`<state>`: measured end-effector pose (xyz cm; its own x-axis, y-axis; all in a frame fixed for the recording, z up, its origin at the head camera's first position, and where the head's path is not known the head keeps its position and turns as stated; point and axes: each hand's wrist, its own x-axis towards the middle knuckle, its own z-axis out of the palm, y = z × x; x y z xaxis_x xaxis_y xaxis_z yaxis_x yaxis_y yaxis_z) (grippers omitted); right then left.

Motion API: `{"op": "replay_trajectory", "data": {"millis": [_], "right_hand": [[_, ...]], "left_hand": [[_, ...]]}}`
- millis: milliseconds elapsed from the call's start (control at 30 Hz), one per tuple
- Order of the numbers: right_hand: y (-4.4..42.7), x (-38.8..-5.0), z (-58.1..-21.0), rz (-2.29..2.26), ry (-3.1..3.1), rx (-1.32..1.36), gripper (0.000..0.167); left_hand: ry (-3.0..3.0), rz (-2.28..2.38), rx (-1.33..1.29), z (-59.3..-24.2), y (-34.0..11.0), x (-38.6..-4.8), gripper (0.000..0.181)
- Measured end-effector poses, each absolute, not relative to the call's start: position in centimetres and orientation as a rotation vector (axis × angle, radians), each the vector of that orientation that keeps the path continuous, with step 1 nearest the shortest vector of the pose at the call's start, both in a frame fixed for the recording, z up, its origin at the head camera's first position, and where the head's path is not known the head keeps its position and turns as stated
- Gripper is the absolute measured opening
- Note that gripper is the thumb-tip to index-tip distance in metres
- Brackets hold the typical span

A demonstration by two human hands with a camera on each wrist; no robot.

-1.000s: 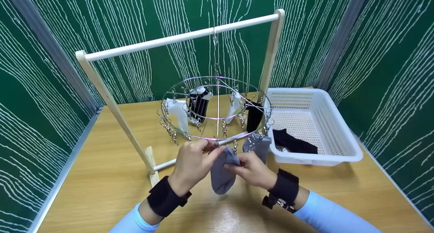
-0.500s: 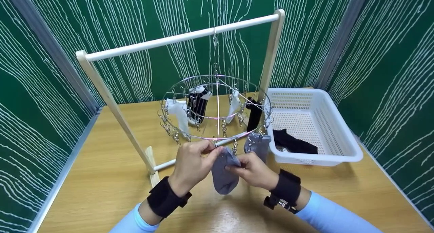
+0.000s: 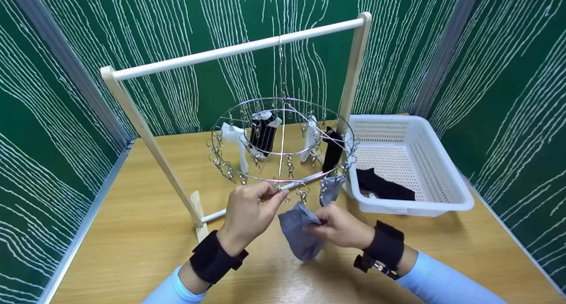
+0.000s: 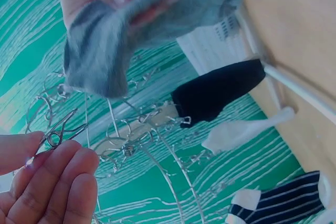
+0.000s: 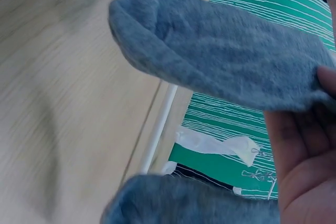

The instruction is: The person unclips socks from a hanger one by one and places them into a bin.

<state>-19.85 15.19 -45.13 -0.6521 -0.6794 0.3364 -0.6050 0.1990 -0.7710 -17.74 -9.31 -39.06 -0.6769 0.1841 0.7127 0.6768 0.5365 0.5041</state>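
Note:
My left hand (image 3: 254,213) pinches a small wire clip (image 4: 56,136) at the front rim of a round metal drying hanger (image 3: 276,180). The clip has no fabric between its prongs in the left wrist view. My right hand (image 3: 345,228) holds a grey sock (image 3: 300,237) by its cuff, below the rim and apart from that clip. The sock's toe points down. Beside it, a second grey sock (image 3: 330,190) hangs from the rim. A black sock (image 3: 332,152), white socks (image 3: 236,140) and a striped sock (image 3: 264,133) hang farther round.
A wooden stand (image 3: 194,60) with a white crossbar carries the hanger, and its lower rail (image 3: 216,215) runs behind my hands. To the right stands a white plastic basket (image 3: 451,175) with a black sock (image 3: 387,186) in it. Several bare clips dangle from the rings.
My right hand has moved down and to the right with the grey sock, away from my left hand. The left hand stays at the clip. The hanger and its socks have turned slightly.

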Motion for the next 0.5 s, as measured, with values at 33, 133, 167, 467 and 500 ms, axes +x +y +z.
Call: {"op": "replay_trajectory", "data": {"millis": [33,133,167,467,500], "right_hand": [[15.4,-19.8,-45.1,-1.452,2.369,-1.302,0.012],[15.9,-19.8,-44.7,-1.434,2.348,-1.394,0.014],[16.1,-19.9,-44.5,-1.435,2.336,-1.422,0.016],[18.6,-20.2,-42.4,-1.409,2.267,-1.487,0.013],[19.0,-20.2,-42.2,-1.407,2.263,-1.489,0.013]], "left_hand": [[-2.175,-1.063,-0.689,-39.1,-9.3,-17.7,0.025],[-2.172,-1.061,-0.681,-39.1,-9.5,-17.7,0.022],[-2.172,-1.066,-0.679,-39.1,-9.5,-17.7,0.020],[-2.190,-1.113,-0.642,-39.2,-9.8,-17.7,0.013],[-2.201,-1.122,-0.634,-39.2,-9.8,-17.7,0.012]]}}
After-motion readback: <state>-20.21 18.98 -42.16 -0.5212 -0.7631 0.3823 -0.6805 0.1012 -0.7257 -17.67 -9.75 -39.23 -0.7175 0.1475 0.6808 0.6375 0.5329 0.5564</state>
